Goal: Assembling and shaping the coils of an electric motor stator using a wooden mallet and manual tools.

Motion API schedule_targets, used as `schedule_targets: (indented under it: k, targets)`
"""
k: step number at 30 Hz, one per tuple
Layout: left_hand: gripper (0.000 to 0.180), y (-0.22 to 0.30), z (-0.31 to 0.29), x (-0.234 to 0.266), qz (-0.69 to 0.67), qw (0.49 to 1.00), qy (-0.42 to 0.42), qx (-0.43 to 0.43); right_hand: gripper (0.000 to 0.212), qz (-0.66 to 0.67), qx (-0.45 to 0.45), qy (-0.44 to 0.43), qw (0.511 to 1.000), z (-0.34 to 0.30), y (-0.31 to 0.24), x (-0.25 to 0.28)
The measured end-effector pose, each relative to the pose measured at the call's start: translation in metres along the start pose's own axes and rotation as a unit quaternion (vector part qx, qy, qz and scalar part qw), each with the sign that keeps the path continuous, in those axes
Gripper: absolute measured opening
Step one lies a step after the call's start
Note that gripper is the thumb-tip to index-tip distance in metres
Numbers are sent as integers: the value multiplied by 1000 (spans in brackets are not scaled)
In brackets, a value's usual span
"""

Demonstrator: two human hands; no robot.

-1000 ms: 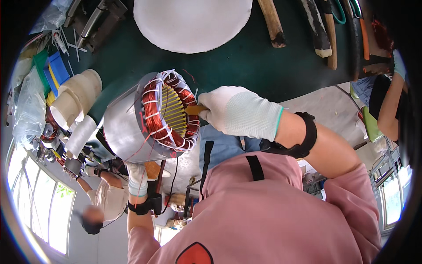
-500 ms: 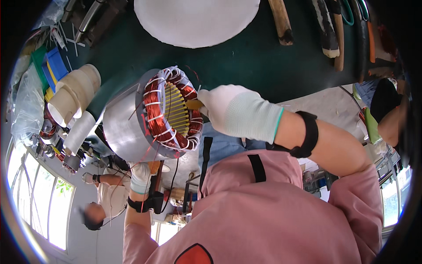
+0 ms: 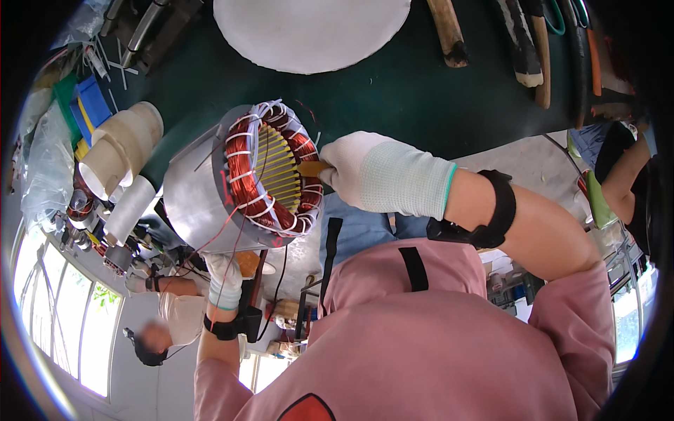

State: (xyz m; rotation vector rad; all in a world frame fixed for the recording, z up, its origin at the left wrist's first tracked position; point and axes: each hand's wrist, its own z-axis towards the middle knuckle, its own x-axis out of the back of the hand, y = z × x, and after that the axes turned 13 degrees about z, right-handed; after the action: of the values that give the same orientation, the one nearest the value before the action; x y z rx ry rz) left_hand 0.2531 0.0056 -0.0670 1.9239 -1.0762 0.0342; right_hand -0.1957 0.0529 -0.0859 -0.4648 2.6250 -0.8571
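Observation:
A motor stator (image 3: 193,193) lies on its side on the dark green workbench, its open end turned towards my right hand. Copper windings (image 3: 242,168) tied with white cord ring that end, and yellow slot strips (image 3: 281,172) line the bore. My right hand (image 3: 358,168), in a whitish knit glove, is closed in a pinch on a flat amber-yellow strip (image 3: 312,168). The strip's far end reaches into the bore. My left hand (image 3: 225,277), gloved too, is below the stator at its near side; the stator hides its fingertips. Loose red lead wires (image 3: 228,228) hang from the windings.
A round white disc (image 3: 312,35) lies at the far side of the bench (image 3: 393,98). Wooden-handled tools (image 3: 449,35) lie at the far right. Cream rolls (image 3: 119,151), a blue bin (image 3: 91,102) and plastic bags fill the left. Other people (image 3: 186,309) are at left and right.
My right hand keeps its pinch on the strip and has shifted slightly. The red wires hang differently, and my left hand has moved a little under the stator.

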Motion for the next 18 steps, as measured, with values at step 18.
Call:
schedule_targets:
  k: [18]
  targets:
    - [67, 16, -4, -3, -45, 997, -30, 58, 31, 4, -25, -46, 999, 1, -2, -1]
